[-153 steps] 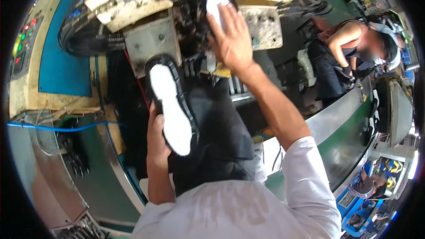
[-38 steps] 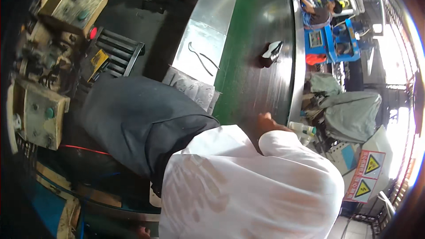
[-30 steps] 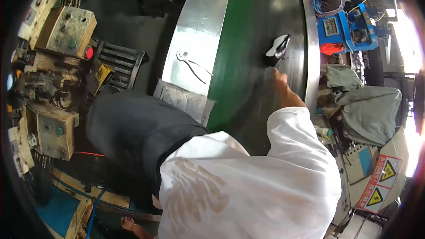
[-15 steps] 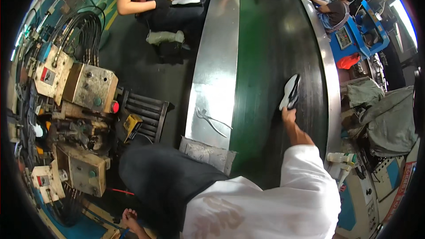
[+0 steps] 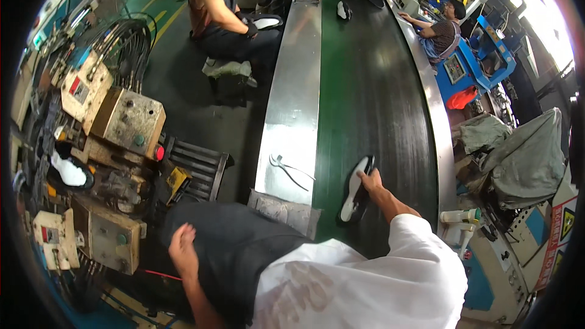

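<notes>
My right hand (image 5: pixel 373 184) is closed on a shoe (image 5: pixel 351 192) over the conveyor belt (image 5: pixel 396 116). The shoe has a black upper, and its long white underside faces up. Beside my dark-clothed leg, my left hand (image 5: pixel 184 248) is raised with nothing in it, its fingers loosely extended. A pair of metal pincers (image 5: pixel 292 173) lies on the shiny metal ledge (image 5: pixel 292 79) left of the belt. Another white-bottomed shoe (image 5: pixel 70 170) sits at the machine (image 5: pixel 125 122) to my left.
Farther along the belt lie a small shoe (image 5: pixel 344 10) and several more at the far end. A seated co-worker (image 5: pixel 216 6) at far left holds a shoe; another person (image 5: pixel 442 30) works beside blue equipment at right. A black slatted rack (image 5: pixel 195 167) stands near the machine.
My right hand has brought the shoe nearer and to the left across the belt. My left hand has risen from the lower edge to beside my leg. The whole view has shifted slightly.
</notes>
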Demonstrator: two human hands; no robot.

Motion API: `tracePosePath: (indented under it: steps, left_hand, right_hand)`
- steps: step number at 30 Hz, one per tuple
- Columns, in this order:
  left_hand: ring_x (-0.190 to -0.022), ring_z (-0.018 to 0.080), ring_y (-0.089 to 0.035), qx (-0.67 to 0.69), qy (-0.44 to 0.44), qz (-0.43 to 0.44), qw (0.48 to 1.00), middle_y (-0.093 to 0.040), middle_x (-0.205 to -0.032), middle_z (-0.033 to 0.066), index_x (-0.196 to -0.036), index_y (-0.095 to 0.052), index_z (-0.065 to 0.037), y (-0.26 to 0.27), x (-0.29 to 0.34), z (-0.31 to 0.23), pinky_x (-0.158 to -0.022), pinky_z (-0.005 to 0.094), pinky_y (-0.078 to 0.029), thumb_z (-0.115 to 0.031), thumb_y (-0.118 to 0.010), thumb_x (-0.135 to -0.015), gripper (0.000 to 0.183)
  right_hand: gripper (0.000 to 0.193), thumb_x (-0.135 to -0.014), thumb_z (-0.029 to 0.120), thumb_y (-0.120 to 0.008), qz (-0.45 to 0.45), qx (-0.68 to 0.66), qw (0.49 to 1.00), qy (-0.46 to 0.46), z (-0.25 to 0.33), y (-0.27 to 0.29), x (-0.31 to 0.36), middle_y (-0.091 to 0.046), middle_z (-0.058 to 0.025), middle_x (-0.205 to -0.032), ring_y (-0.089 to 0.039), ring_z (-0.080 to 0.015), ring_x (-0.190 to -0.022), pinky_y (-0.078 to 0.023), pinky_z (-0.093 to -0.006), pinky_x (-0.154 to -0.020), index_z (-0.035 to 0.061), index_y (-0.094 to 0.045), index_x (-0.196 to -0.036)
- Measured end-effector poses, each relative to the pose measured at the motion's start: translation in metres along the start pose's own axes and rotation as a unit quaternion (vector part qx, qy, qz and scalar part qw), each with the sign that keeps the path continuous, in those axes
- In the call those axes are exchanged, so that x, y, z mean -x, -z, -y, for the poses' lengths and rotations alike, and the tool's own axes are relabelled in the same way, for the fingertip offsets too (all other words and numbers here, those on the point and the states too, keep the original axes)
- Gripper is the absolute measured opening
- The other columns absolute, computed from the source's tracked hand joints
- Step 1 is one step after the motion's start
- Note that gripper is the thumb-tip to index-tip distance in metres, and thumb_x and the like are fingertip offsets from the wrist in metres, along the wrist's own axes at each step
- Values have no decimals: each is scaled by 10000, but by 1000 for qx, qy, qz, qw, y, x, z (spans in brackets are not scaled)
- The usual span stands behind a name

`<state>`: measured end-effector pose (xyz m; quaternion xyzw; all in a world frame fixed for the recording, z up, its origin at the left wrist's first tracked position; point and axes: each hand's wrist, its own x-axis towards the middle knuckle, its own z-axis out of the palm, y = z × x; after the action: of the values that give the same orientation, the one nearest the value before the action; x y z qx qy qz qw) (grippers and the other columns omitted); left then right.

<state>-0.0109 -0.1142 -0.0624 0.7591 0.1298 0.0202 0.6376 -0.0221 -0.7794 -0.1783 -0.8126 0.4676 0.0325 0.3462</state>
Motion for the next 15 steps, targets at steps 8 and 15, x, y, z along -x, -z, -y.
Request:
tracePosePath:
  steps: [8,15]
  left_hand:
    - [-1259,296,-633,244,132,260,925,-516,-1519,194,-1602,-438,-69,-144,-15,-71,-1061,487,-578,-210,-645,-1082,578]
    - [-1105,187,-678,342,-28,-35,939,-678,-1231,79,-1476,-559,-35,-34,-32,-70,-966,335,-557,-143,-787,-961,574]
  right_hand:
    - [402,-962,227,-769,147,-448,843,260,255,7,193,-670,-56,-1095,-616,-154,-957,-516,-338,-860,-17,-612,-1241]
    - [616,-955,170,-791,520,-492,691,101,213,-70,293,-687,-92,-1173,-676,-240,-1151,-434,-607,-1204,13,-500,-1475]
